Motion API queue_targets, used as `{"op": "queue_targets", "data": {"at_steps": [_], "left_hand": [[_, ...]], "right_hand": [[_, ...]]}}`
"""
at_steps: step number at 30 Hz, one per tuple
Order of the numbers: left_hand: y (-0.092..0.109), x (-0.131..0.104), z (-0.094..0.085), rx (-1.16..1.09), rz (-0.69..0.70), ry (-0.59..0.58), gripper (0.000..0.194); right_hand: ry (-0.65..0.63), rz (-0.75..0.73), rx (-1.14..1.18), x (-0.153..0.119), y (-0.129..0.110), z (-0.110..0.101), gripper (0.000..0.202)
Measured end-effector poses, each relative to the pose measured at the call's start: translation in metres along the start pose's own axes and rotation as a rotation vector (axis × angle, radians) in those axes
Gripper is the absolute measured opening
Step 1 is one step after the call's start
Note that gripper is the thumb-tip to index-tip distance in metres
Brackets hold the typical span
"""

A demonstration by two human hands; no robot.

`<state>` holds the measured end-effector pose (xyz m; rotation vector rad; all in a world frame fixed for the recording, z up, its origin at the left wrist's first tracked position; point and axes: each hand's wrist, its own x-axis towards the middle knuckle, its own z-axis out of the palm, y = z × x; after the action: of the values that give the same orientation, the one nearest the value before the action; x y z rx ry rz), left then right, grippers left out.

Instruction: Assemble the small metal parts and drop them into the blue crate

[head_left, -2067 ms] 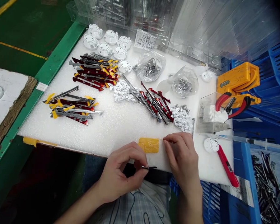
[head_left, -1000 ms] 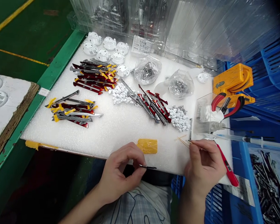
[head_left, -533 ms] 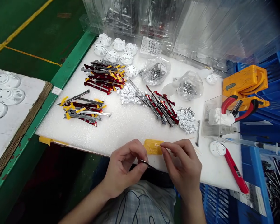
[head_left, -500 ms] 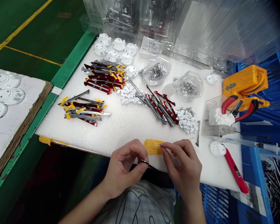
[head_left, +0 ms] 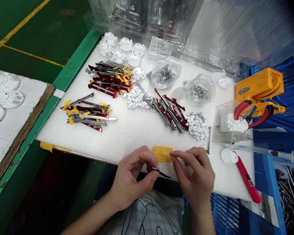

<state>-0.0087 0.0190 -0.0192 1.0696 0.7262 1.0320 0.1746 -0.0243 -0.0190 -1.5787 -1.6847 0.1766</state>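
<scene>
My left hand (head_left: 139, 176) is closed in a pinch on a narrow dark metal strip (head_left: 164, 174), whose thin end sticks out to the right over my lap. Thumb and forefinger of my right hand (head_left: 194, 173) are pressed together at the right edge of a yellow tape patch (head_left: 161, 158) on the white foam sheet (head_left: 127, 137). Between those fingertips is what looks like a thin pale stick, its tip over the patch and most of it hidden. Beyond my hands lies a pile of red and silver strips (head_left: 170, 112), next to small white parts (head_left: 198, 127).
Taped strips (head_left: 90, 114) lie in piles at left. White round parts (head_left: 119, 56) stand at the back, near bags of small metal pieces (head_left: 198, 93). At right are a clear box with pliers (head_left: 242, 111), a yellow tape dispenser (head_left: 257, 88), a syringe (head_left: 279, 153) and a red-handled knife (head_left: 248, 181).
The metal strip in my left hand has turned slightly, so more of its length shows. Both hands appear shifted a little to the right in view, still pinching.
</scene>
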Motion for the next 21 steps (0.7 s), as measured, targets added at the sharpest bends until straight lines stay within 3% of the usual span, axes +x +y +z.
{"op": "queue_targets", "data": {"at_steps": [4,8,21], "left_hand": [[0.001,0.001,0.008,0.077,0.009,0.056,0.019],[0.001,0.002,0.013,0.14,0.014,0.084,0.016],[0.003,0.003,0.013,0.116,-0.029,0.086,0.011]], "right_hand": [[0.123,0.111,0.151,-0.003,0.002,-0.002,0.017],[0.191,0.038,0.251,-0.002,0.002,0.001,0.018],[0.151,-0.098,0.258,-0.001,-0.004,0.007,0.031]]}}
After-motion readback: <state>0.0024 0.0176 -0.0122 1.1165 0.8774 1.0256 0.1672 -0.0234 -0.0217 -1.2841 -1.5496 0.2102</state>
